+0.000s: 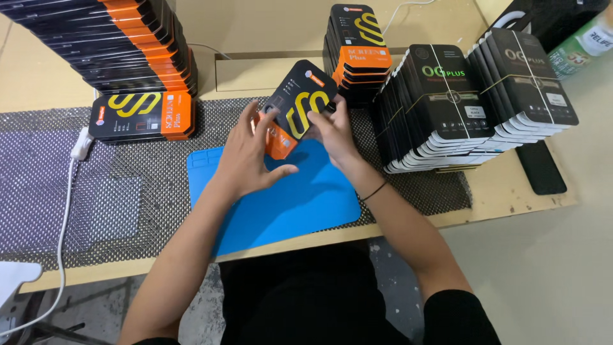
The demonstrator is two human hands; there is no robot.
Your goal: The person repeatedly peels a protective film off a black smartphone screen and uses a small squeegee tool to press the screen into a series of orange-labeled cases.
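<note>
Both hands grip one box point(297, 108) at frame centre, above the blue mat point(281, 198): left hand point(246, 156) low, right hand point(332, 131) beside; its long axis tilts up-right.

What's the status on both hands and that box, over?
Left hand and right hand both grip the black-and-orange box, lifted above the blue mat. Box stacks alongside, not touching.

Tilted black-orange flat box point(295, 108), held aloft
</note>
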